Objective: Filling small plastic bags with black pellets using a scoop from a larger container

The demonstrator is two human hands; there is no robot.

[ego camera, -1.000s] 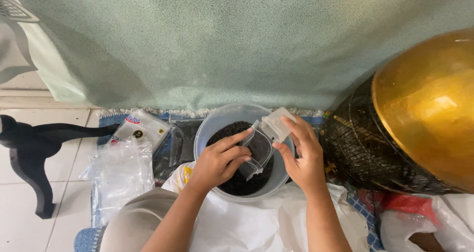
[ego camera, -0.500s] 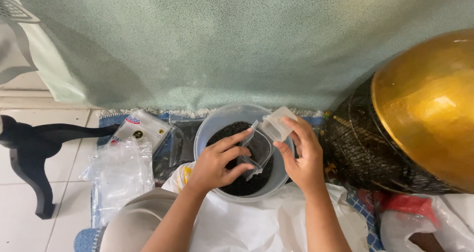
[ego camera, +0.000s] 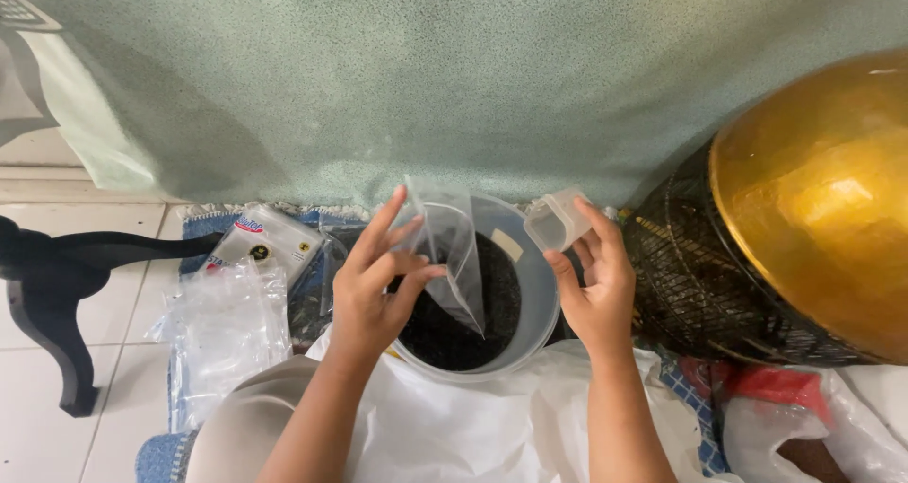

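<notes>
My left hand (ego camera: 375, 277) pinches a small clear plastic zip bag (ego camera: 452, 245) and holds it upright over a pale blue bucket (ego camera: 539, 294). Dark granular material (ego camera: 454, 327) fills the bucket's bottom, and some dark grains sit in the bag's lower corner. To the right of the bag, my right hand (ego camera: 594, 284) grips a small translucent plastic cup (ego camera: 556, 221), tilted, above the bucket's right rim. The bag and the cup are apart.
A pile of clear plastic bags (ego camera: 227, 327) and a printed packet (ego camera: 265, 242) lie on a blue mat at the left. A black furniture leg (ego camera: 57, 284) stands far left. A gold dome on a dark wire basket (ego camera: 757, 256) crowds the right. White plastic sheeting (ego camera: 454, 436) covers my lap.
The two hands have drawn apart: the left lifted the bag upright, and the right pulled the cup away to the right of the bag.
</notes>
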